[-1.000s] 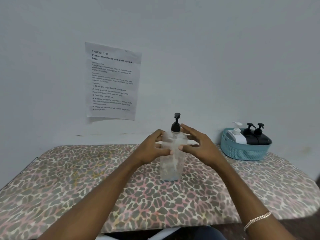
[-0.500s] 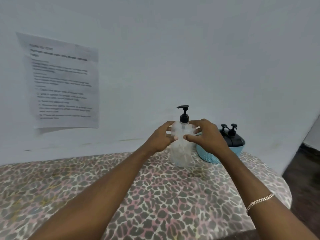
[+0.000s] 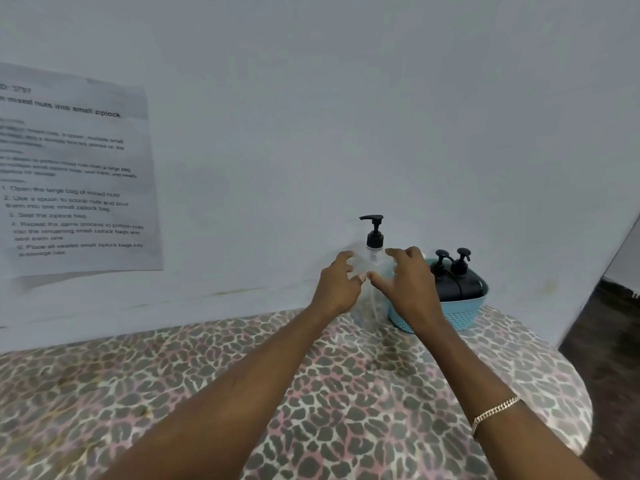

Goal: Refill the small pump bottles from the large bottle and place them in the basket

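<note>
Clear plastic large bottle (image 3: 373, 263) sits upright on the leopard-print bench (image 3: 242, 375) right by the blue basket (image 3: 464, 315); left hand (image 3: 337, 287) and right hand (image 3: 410, 289) both grip its shoulders, probably steadying it against tipping.

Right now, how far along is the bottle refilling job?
Done: two black pump bottles stand in the blue basket. In hand: the left hand and right hand grip the large clear bottle, upright beside the basket, pump on. Left: probably little; no small bottle shows outside the basket.
</note>
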Motion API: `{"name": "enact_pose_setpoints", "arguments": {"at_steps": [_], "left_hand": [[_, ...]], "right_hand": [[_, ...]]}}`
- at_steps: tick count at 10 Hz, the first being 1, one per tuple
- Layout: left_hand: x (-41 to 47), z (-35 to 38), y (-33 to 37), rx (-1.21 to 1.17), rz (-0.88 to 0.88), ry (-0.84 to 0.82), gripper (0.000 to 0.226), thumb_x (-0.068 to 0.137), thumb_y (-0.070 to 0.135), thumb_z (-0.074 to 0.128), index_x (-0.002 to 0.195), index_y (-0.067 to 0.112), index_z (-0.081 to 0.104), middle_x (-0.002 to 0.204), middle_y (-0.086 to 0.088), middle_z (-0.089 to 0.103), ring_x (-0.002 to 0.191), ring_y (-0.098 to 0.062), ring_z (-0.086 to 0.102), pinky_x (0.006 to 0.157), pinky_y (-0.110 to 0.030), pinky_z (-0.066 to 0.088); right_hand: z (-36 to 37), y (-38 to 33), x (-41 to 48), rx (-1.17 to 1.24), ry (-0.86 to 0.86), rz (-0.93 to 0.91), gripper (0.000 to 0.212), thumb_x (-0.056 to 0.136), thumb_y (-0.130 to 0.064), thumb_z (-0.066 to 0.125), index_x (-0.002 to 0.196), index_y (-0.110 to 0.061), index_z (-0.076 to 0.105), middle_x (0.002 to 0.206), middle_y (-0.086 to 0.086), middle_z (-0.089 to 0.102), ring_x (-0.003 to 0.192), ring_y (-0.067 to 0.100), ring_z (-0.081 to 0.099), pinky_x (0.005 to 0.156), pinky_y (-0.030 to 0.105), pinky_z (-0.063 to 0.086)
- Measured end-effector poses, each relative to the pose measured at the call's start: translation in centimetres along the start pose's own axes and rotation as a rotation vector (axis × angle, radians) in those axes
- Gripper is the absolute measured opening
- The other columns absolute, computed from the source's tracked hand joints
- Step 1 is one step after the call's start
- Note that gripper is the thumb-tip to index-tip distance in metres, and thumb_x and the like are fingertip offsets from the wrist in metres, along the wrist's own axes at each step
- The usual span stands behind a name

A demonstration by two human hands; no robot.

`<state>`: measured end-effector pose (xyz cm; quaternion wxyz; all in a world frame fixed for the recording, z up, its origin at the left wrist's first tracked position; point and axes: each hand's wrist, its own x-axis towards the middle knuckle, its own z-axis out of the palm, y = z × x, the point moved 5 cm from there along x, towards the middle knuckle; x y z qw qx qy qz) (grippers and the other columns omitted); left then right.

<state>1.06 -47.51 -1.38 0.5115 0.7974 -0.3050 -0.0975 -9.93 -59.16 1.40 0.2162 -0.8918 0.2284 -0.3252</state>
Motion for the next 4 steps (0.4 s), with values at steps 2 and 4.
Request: {"name": "enact_pose_setpoints", "arguments": {"at_steps": [2,4], "left_hand": [[-0.3,0.9,0.6,0.01,-0.018,-0.052,0.065,0.106,0.029,0.061,0.163,0.023,0.03,0.161,-0.011,0.046,0.142,-0.029,0.052,0.111,-0.044,0.05],[-1.6,-0.9,1.4,0.002,-0.023,-0.021,0.064,0.108,0.024,0.056,0.165,0.022,0.027,0.164,-0.01,0.043,0.146,-0.027,0.048,0.106,-0.03,0.045]], "right_hand": [[-0.5,0.8,-0.5,0.03,0.048,0.014,0.069,0.086,-0.05,0.082,0.14,-0.011,0.063,0.129,0.011,0.059,0.098,0.027,0.07,0.084,0.042,0.059],[-1.4,0.2,-0.8,0.058,0.004,0.001,0.083,0.084,-0.056,0.081,0.151,-0.015,0.053,0.14,0.011,0.057,0.114,0.029,0.068,0.094,0.046,0.058]]}}
